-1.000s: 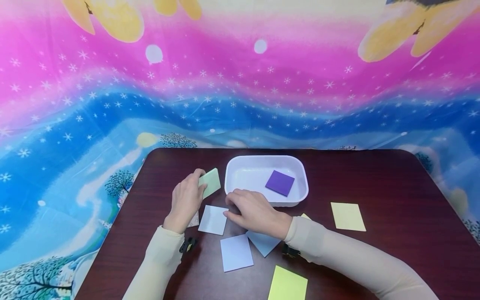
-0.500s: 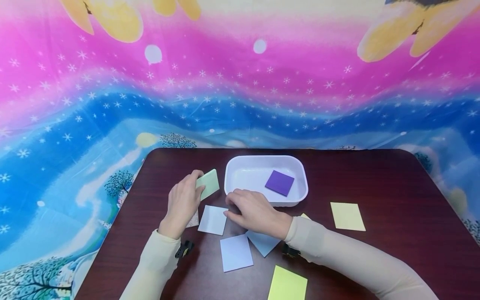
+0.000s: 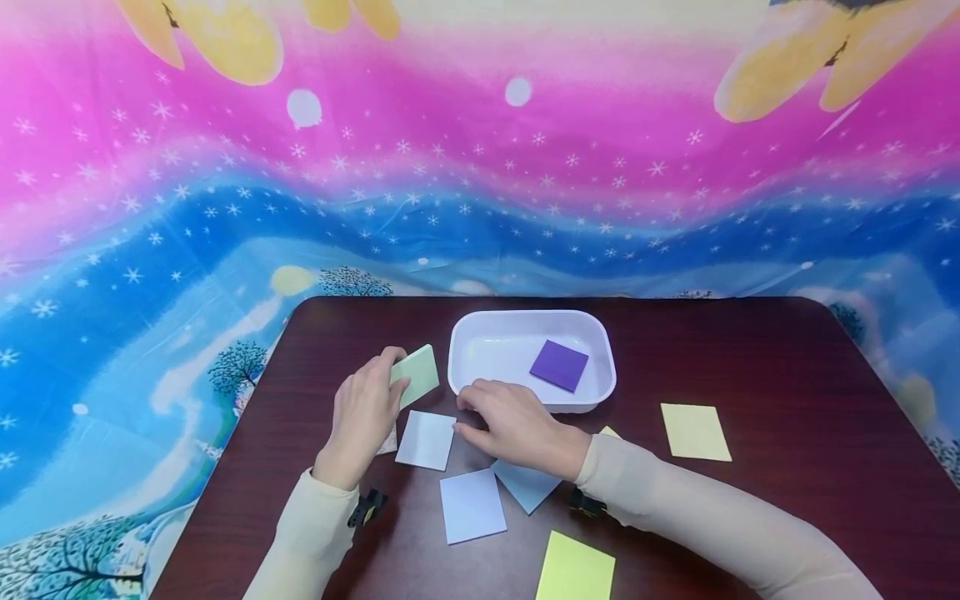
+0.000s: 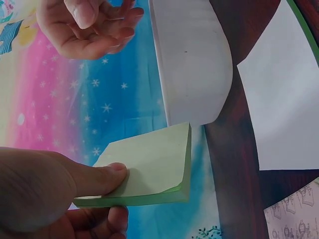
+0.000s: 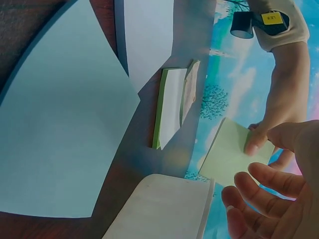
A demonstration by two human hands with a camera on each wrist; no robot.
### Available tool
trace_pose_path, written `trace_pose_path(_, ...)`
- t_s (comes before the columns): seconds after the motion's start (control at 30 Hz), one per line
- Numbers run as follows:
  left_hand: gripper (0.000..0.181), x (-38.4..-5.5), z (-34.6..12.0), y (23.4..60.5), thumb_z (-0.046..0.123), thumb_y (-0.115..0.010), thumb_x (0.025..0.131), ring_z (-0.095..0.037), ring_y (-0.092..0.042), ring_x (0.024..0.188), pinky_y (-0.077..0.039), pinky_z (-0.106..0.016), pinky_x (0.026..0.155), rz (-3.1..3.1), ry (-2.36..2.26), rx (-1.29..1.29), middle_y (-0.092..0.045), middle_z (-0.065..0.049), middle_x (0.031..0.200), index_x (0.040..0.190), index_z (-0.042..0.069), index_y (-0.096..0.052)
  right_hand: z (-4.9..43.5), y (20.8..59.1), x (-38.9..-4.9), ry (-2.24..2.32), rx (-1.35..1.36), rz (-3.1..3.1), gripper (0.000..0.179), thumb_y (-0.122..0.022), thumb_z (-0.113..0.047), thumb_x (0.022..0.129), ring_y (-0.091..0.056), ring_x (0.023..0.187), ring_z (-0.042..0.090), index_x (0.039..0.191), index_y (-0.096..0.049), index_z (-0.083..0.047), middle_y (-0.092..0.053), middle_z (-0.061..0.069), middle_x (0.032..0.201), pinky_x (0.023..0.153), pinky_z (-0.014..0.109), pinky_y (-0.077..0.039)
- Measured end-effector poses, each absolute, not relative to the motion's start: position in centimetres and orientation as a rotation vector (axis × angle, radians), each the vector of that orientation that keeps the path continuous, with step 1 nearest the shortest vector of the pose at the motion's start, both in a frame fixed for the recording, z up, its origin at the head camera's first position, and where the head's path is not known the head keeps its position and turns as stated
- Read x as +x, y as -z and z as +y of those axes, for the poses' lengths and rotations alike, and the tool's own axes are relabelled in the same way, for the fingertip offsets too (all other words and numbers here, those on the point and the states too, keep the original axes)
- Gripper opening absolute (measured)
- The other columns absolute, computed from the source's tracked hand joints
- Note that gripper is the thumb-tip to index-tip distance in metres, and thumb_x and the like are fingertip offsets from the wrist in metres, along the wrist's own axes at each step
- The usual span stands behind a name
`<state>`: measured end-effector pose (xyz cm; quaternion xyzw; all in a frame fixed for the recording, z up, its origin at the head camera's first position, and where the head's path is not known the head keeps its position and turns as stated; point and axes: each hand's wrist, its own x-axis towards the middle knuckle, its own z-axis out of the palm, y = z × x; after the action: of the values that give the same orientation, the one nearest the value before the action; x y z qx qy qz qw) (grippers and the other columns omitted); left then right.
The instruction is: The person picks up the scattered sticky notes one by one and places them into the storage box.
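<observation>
Between thumb and fingers, my left hand (image 3: 363, 421) pinches a light green sticky note pad (image 3: 417, 375), raised and tilted left of the white plastic tray (image 3: 487, 354). The left wrist view shows the thumb on the face of the pad (image 4: 149, 157) and fingers beneath. My right hand (image 3: 517, 427) hovers at the tray's front edge; its fingers are loosely bent and hold nothing, as the right wrist view of that hand (image 5: 271, 199) shows. Inside the tray lies a purple pad (image 3: 558, 366). Just below the hands is a white-topped pad (image 3: 425, 440), with a patterned pad (image 3: 388, 442) partly hidden behind my left hand.
Nearer me on the dark wooden table (image 3: 787, 500) lie a lavender pad (image 3: 473, 506), a blue-grey pad (image 3: 527, 485) and a bright yellow pad (image 3: 576, 567). A pale yellow pad (image 3: 696, 432) sits at right. Another yellow corner (image 3: 611, 432) peeks out behind the right forearm.
My left hand has drawn slightly left and towards me with the green pad, away from the tray. The right hand has barely shifted.
</observation>
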<state>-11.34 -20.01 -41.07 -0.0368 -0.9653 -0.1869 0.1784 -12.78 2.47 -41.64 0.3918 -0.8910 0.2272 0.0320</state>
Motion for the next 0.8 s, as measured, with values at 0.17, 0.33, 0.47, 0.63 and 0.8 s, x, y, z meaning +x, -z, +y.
trace_pose_path(0.17, 0.035, -11.0, -20.0, 40.8, 0.01, -0.079, 0.087, -0.032, -0.07, 0.071, -0.053, -0.045, 0.059, -2.71, 0.506, -0.116, -0.075, -0.015, 0.096, 0.119, 0.011, -0.064, 2.6, 41.5, -12.7, -0.691, 1.205, -2.755, 0.025, -0.071, -0.035, 0.093, -0.057, 0.075, 0.007, 0.106, -0.071, -0.013, -0.07, 0.0, 0.091, 0.068, 0.027, -0.053)
trace_pose_path(0.33, 0.034, -10.7, -19.9, 40.5, 0.01, -0.079, 0.087, -0.032, -0.07, 0.072, -0.053, -0.045, 0.06, -2.7, 0.51, -0.116, -0.075, -0.014, 0.096, 0.117, 0.011, -0.065, 2.8, 41.5, -12.6, -0.698, 1.201, -2.745, 0.025, -0.071, -0.035, 0.093, -0.059, 0.076, 0.007, 0.106, -0.07, -0.013, -0.07, -0.001, 0.092, 0.07, 0.028, -0.054)
trace_pose_path(0.47, 0.035, -10.6, -19.8, 40.4, 0.009, -0.08, 0.086, -0.032, -0.07, 0.073, -0.053, -0.045, 0.059, -2.699, 0.526, -0.121, -0.076, -0.014, 0.097, 0.117, 0.011, -0.065, 2.9, 41.4, -12.5, -0.696, 1.189, -2.745, 0.026, -0.071, -0.035, 0.093, -0.063, 0.082, 0.008, 0.107, -0.07, -0.014, -0.071, 0.0, 0.096, 0.074, 0.031, -0.056)
trace_pose_path(0.63, 0.036, -10.4, -19.6, 40.2, 0.008, -0.08, 0.085, -0.031, -0.071, 0.073, -0.054, -0.044, 0.059, -2.702, 0.544, -0.136, -0.076, -0.015, 0.099, 0.118, 0.01, -0.065, 3.0, 41.4, -12.4, -0.695, 1.178, -2.75, 0.026, -0.071, -0.035, 0.094, -0.066, 0.086, 0.009, 0.108, -0.07, -0.014, -0.072, 0.0, 0.098, 0.077, 0.032, -0.057)
trace_pose_path(0.8, 0.037, -10.3, -19.3, 40.0, 0.009, -0.081, 0.085, -0.031, -0.071, 0.074, -0.055, -0.044, 0.06, -2.712, 0.548, -0.134, -0.076, -0.015, 0.1, 0.118, 0.011, -0.065, 3.2, 41.6, -12.3, -0.698, 1.177, -2.738, 0.026, -0.071, -0.036, 0.094, -0.065, 0.085, 0.009, 0.108, -0.07, -0.014, -0.072, 0.0, 0.098, 0.076, 0.031, -0.057)
